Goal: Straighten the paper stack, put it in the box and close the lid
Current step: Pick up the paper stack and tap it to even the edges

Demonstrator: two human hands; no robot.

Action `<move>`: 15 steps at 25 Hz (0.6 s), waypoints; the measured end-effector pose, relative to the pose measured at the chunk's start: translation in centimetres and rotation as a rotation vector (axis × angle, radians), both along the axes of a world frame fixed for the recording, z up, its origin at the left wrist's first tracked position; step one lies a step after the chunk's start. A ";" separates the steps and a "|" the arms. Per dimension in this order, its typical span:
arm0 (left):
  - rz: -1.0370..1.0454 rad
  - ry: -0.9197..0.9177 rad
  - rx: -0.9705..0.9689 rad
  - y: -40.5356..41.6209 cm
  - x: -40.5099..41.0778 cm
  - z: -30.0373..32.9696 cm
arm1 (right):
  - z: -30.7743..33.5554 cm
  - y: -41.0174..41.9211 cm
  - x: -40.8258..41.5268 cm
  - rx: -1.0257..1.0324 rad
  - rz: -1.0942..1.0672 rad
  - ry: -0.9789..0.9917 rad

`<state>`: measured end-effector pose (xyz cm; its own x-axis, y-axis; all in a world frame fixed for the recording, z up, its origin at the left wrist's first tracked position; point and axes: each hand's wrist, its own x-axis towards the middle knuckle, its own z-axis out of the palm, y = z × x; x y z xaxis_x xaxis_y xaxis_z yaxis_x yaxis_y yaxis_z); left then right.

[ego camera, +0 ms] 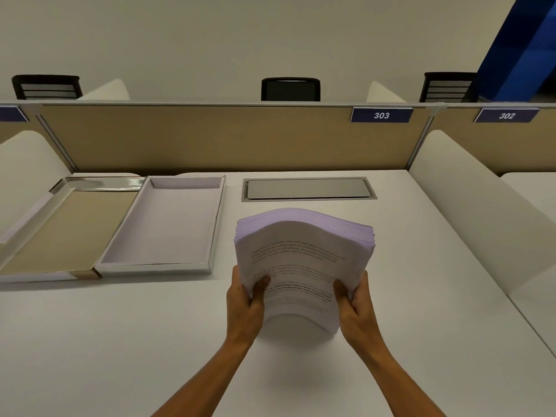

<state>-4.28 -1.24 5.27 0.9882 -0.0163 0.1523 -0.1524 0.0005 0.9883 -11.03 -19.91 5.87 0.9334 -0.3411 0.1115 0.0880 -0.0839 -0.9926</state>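
While upright, paper stack (304, 260) clasped between left hand (245, 305), right hand (356, 308)

Head view, close, down over desk (120, 341)

Printed text on the top sheet of the paper stack (304, 266) is too blurred to read, and the stack hides most of the fingers of the left hand (245, 305) and right hand (355, 308), leaving only thumbs and knuckles in sight. Both forearms run off the bottom edge. The open lid (60, 230) is cut by the left edge, and the partition (195, 136) conceals the lower parts of three chairs (290, 89).
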 end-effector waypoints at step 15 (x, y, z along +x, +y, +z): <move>-0.128 0.013 0.174 1.6 0.9 -3.5 | -3.1 -0.1 -0.4 -0.034 0.018 0.136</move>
